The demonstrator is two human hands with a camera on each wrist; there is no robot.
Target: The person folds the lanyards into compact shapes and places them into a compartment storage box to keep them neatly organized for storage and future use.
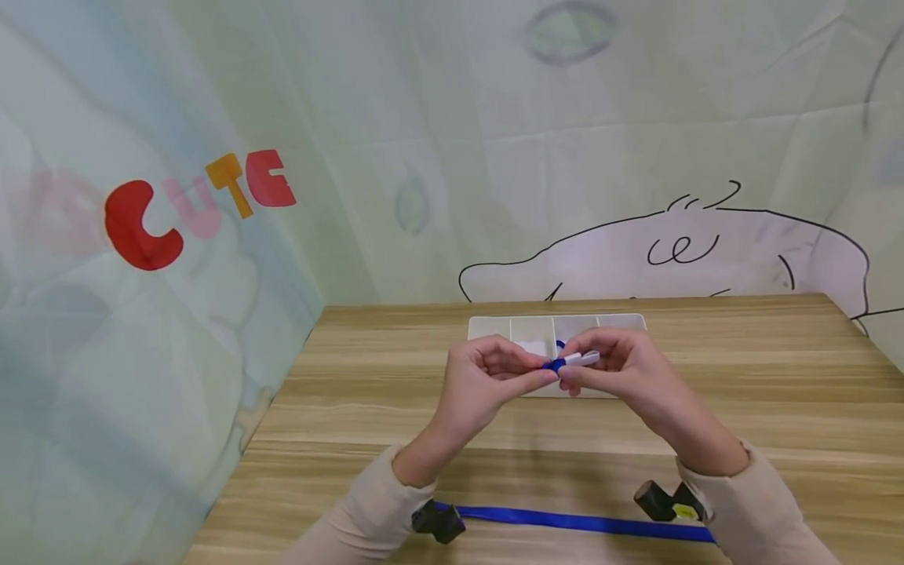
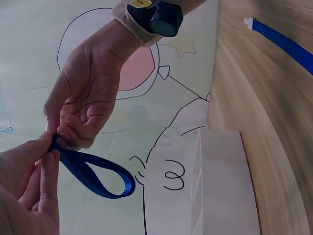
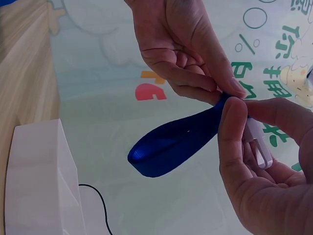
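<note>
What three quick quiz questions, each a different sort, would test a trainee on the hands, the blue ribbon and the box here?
1. True or false: both hands pinch the blue ribbon loop above the table.
2. Multiple choice: where does the clear plastic box stand? A) behind the hands, B) on the floor, C) on the person's lap.
3. Fill in: a long blue strip lies flat on the table near the person's ____.

Key:
1. True: the left hand and the right hand meet on the loop, and the right one also holds a small white clip.
2. A.
3. Wrists.
</note>
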